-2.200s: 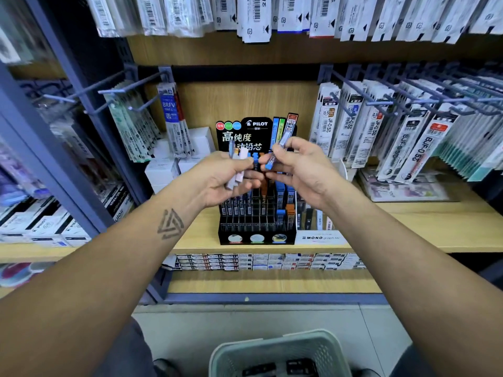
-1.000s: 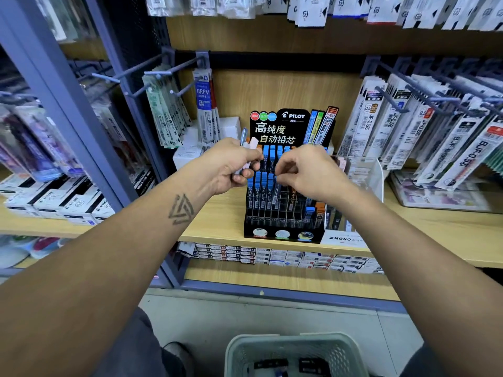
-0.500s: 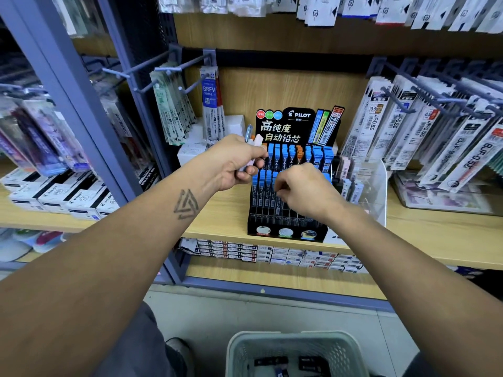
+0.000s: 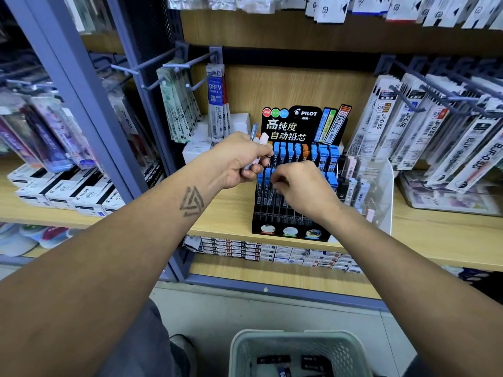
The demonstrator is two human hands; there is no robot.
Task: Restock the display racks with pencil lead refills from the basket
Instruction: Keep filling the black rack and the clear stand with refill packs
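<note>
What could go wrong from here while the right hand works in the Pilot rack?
1. The left hand grips several refill cases loosely fanned; one might slip out.
2. The right hand works among tightly packed blue-capped refills in the black rack; it could knock neighbours askew or pick the wrong slot.

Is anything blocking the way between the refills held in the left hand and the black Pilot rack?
Only the person's own right hand, which is over the middle rows of the black tiered Pilot display rack. The left hand grips a few slim lead refill cases just beside the rack's upper-left corner; nothing else intervenes.
</note>
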